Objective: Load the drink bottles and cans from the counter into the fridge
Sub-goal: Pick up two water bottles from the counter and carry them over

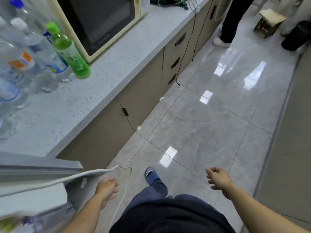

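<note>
Several clear water bottles (42, 52) and one green tea bottle (70, 52) stand on the grey speckled counter (80, 105) at the upper left. The open fridge (33, 195) fills the lower left, its door edge and white seal in view, with a few drinks blurred at the bottom left corner. My left hand (107, 189) hangs by the fridge door edge, fingers loosely curled, holding nothing. My right hand (218, 179) is out over the floor, fingers loosely bent, empty.
A cream microwave (101, 22) sits on the counter behind the bottles. Brown cabinets with black handles (175, 63) run below. Cables dangle down the cabinet fronts. Another person's legs (230, 26) and a small stool (269, 21) stand at the far end of the glossy tiled floor.
</note>
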### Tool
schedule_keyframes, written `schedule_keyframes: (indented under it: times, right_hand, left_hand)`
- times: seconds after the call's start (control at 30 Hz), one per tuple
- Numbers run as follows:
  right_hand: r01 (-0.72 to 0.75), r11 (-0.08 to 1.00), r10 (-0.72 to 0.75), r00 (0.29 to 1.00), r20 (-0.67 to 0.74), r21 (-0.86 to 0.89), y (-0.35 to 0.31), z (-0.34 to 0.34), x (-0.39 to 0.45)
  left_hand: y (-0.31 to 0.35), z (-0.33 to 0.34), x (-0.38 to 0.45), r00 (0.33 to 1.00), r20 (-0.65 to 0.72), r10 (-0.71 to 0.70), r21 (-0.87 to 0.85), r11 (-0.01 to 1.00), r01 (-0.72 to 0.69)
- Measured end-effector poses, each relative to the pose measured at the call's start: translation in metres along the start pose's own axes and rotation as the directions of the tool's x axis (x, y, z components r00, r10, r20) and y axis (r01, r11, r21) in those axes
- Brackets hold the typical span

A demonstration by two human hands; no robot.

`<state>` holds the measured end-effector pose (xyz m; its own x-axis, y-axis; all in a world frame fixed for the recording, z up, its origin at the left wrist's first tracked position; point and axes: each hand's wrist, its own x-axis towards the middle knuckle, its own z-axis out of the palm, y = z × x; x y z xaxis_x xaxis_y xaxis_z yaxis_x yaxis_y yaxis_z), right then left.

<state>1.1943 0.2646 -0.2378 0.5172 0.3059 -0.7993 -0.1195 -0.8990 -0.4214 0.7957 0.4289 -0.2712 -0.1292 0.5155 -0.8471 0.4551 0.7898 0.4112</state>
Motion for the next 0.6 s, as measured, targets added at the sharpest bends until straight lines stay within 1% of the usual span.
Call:
schedule_keyframes:
  times: [0.17, 0.27, 0.4, 0.5, 0.6]
  right_hand:
    - [0.025, 0.997, -0.023, 0.999, 0.023, -0.074, -0.062, -0.012, 0.033]
    - [0.030, 0.992, -0.025, 0.999, 0.045, -0.119, -0.101, -0.015, 0.051]
    - [0.064, 0.977, -0.044, 0.994, 0.100, -0.205, -0.155, -0.010, 0.087]
    - [0.098, 0.953, -0.055, 0.986, 0.156, -0.285, -0.203, 0.001, 0.116]
    - [0.167, 0.917, -0.094, 0.973, 0.211, -0.361, -0.257, 0.018, 0.142]
  left_hand:
    - [0.096, 0.006, 0.013, 0.994, -0.010, 0.113, -0.166, 0.980, -0.113]
    - [0.133, 0.010, 0.013, 0.989, -0.077, 0.129, -0.260, 0.955, -0.145]
    - [0.156, 0.014, 0.011, 0.988, -0.122, 0.091, -0.350, 0.928, -0.129]
    - [0.155, 0.018, 0.003, 0.983, -0.183, 0.020, -0.397, 0.913, -0.093]
    - [0.157, 0.026, -0.006, 0.965, -0.256, -0.054, -0.452, 0.889, -0.070]
